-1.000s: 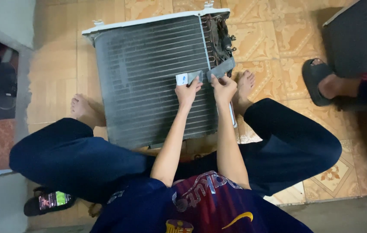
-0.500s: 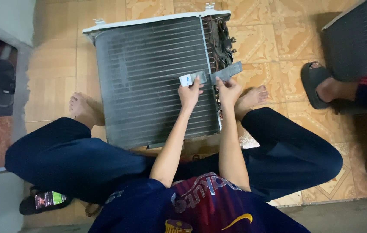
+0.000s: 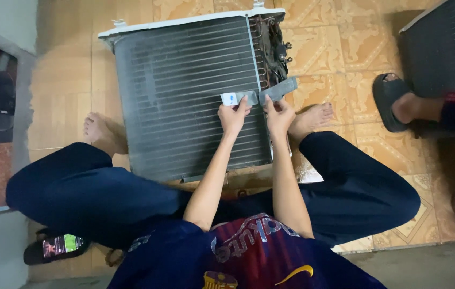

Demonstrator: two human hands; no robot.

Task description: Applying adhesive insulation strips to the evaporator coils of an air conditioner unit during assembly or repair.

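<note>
Grey strip (image 3: 270, 94) | long axis L-R, right end tilted up | L hand (image 3: 234, 116) + R hand (image 3: 279, 115) prob. pinching it

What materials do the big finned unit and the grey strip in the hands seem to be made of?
Finned unit: likely thin metal, dull grey, judging by fine parallel fins and tube bends at its right end. Grey strip: possibly matte tape or foam; it cannot be told. Both hands hold it.

The left hand (image 3: 234, 116) and right hand (image 3: 279, 115) cover the near edge of the grey strip (image 3: 262, 95). A second coil (image 3: 444, 45) is cut off at the right edge. The phone (image 3: 60, 245) screen is too small to read.
</note>
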